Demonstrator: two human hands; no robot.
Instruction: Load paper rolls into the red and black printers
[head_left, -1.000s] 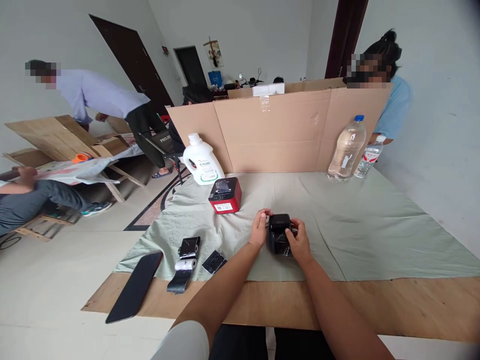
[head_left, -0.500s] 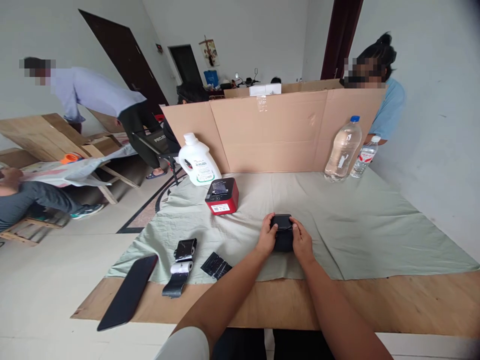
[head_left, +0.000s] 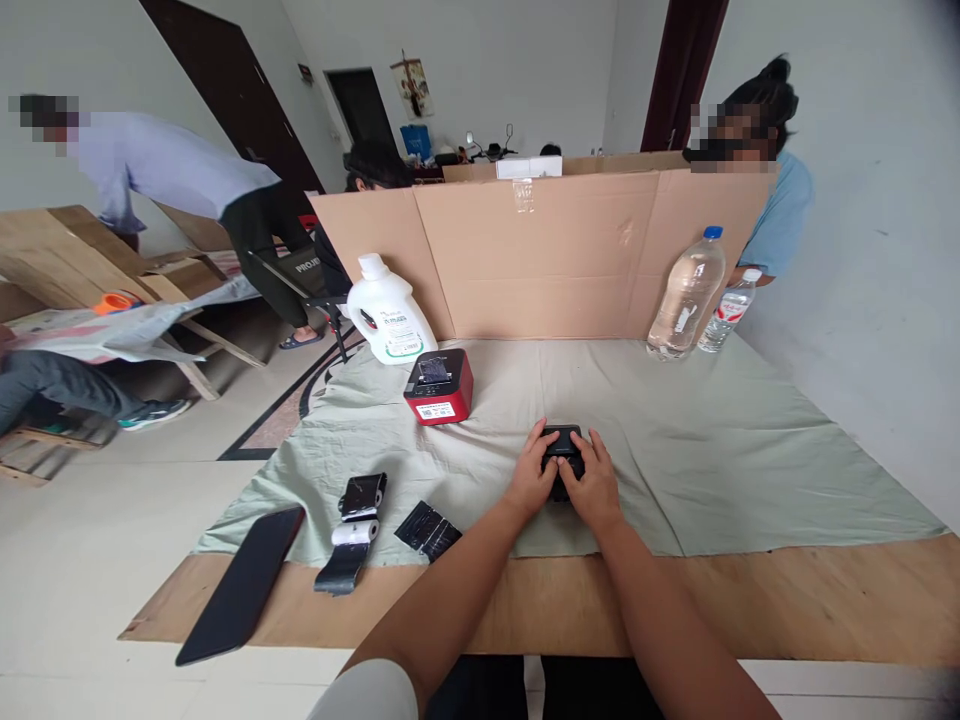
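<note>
Between my two hands sits a small black box-shaped device (head_left: 564,438), low on the green cloth; its exact kind I cannot make out. My left hand (head_left: 531,478) grips its left side, thumb bent in over the top. From the right, my right hand (head_left: 595,484) holds it, thumb pressed on the middle and fingers along the upper edge. Much of the device is covered by the fingers. Beyond and to the left stands a red and black printer (head_left: 439,388) with dark printed paper on top. Nearer me lie paper rolls (head_left: 355,533) with black printed strips and a loose black strip (head_left: 428,530).
A dark flat slab (head_left: 241,585) overhangs the wooden table's (head_left: 555,600) left edge. At the back, a cardboard screen (head_left: 540,265) rises behind a white jug (head_left: 392,318), a large bottle (head_left: 686,300) and a small bottle (head_left: 727,315). Other people are beyond and left.
My right hand has shifted in over the device, its thumb now on the middle rather than the side edge. The view has turned slightly right.
</note>
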